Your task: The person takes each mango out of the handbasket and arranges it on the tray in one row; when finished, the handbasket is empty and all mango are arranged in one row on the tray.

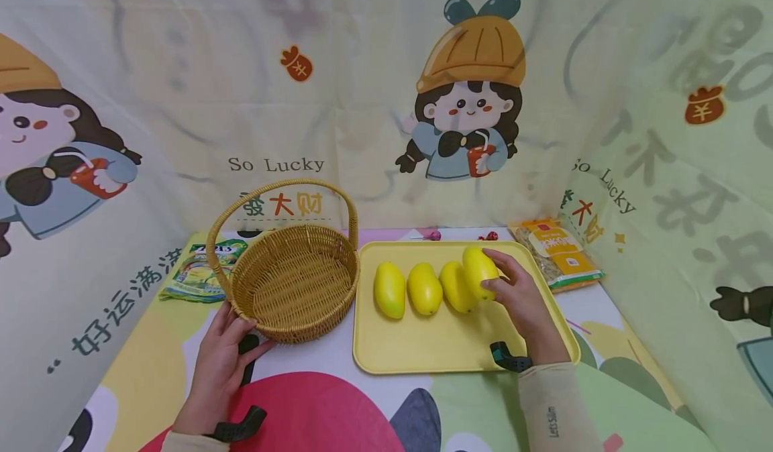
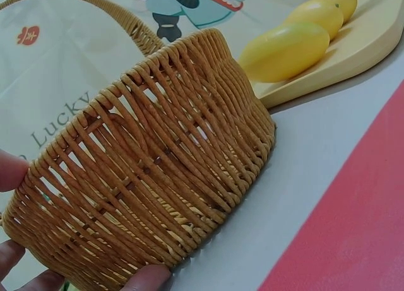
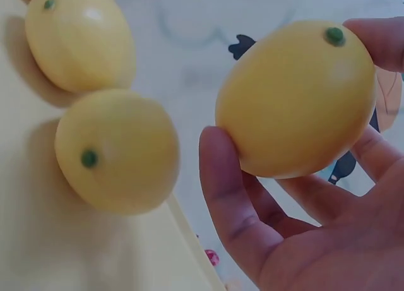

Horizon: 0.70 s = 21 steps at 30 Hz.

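In the head view my right hand holds a yellow mango between thumb and fingers, over the right part of the yellow tray. Its green stem spot faces the camera in the right wrist view, where the held mango appears apart from the nearest mango. Three more mangoes lie in a row on the tray, the leftmost mango nearest the basket. My left hand grips the near left side of a round wicker basket. Fingertips show at its rim in the left wrist view.
A green packet lies behind the basket at left, and an orange-and-clear packet beside the tray at right. Small red items lie behind the tray. The basket's tall handle arches above it. Printed cloth walls surround the table.
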{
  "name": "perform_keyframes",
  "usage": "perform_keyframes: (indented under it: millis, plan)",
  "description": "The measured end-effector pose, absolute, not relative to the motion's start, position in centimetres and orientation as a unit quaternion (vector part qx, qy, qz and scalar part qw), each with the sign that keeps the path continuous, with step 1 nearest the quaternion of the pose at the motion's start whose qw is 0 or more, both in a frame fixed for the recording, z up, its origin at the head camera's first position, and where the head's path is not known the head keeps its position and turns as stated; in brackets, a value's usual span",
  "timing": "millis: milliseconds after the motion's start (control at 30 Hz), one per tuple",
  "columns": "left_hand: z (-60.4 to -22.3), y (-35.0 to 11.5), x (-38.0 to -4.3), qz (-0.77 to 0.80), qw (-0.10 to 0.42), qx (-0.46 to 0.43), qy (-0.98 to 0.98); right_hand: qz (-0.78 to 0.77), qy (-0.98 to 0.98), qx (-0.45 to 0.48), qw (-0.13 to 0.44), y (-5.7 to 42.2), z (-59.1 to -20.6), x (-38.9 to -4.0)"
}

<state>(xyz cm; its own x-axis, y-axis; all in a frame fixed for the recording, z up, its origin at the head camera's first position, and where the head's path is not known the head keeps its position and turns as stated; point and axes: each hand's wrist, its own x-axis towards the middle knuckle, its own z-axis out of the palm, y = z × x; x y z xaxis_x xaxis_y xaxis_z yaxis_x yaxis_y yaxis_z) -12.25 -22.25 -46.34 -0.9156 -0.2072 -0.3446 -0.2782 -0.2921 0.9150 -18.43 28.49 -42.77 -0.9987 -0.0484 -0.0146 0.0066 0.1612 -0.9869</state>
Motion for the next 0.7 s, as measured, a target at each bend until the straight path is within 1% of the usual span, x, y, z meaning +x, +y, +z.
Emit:
perform_keyframes:
  millis: [400,700]
  plan:
    - [-46.25,-22.3,-12.33,0.781,0.027,-0.203,0.59,-0.587,0.809,0.021,-0.005,29.12,-42.46,-18.56]
    - [-46.29,-22.16,-12.33,0.774,0.011,-0.207,0.598,-0.503,0.863,0.036,-0.015,29.5,-42.82,-18.78]
